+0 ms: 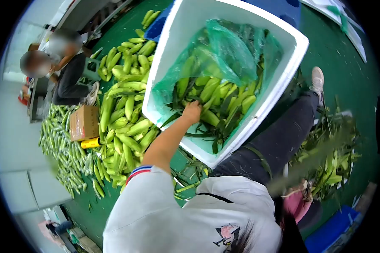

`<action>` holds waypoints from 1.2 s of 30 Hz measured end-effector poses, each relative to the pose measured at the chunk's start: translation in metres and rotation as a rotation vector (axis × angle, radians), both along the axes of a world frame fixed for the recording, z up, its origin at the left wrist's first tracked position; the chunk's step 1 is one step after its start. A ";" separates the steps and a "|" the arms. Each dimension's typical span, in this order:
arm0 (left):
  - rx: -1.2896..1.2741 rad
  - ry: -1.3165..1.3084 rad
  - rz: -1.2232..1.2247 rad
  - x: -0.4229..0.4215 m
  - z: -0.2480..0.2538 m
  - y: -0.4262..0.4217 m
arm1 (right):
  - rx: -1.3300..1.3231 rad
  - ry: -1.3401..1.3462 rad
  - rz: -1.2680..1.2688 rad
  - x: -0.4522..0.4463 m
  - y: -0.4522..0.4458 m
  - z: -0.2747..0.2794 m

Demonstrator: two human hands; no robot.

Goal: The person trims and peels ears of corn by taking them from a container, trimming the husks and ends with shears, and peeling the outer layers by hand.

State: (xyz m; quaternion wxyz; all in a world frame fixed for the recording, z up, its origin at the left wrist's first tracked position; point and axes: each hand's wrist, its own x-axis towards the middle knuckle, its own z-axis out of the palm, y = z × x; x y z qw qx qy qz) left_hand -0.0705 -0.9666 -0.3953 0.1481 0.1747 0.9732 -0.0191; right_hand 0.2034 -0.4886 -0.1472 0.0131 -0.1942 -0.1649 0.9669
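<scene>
My left hand (192, 111) reaches into a white foam box (278, 95) with its fingers curled on an ear of corn, partly hidden by the hand and dark leaves. Around it lie several green ears of corn (210, 89), some with long leaves. A crumpled green plastic bag (234, 52) lines the box and covers part of the corn. To the right of my body is a pink shape that looks like my gloved right hand (297, 204). Its fingers are not clear. A blurred green leaf (316, 156) crosses the view near it.
Husked-looking corn (128, 120) is heaped on the green floor left of the box, with a cardboard box (84, 123) and smaller wrapped ears (63, 147) beyond. Two people sit at the upper left. Loose husks (331, 164) pile up at the right, near a blue container (333, 234).
</scene>
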 end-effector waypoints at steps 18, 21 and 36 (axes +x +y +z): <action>0.051 -0.629 0.157 -0.027 0.058 -0.027 | -0.106 -0.085 0.044 -0.013 -0.008 -0.009; 0.244 -0.742 0.313 -0.012 0.100 -0.035 | -0.089 -0.168 0.005 -0.014 -0.003 -0.016; 0.925 -0.422 0.240 0.046 0.354 0.142 | 0.906 0.007 0.393 -0.081 0.010 0.064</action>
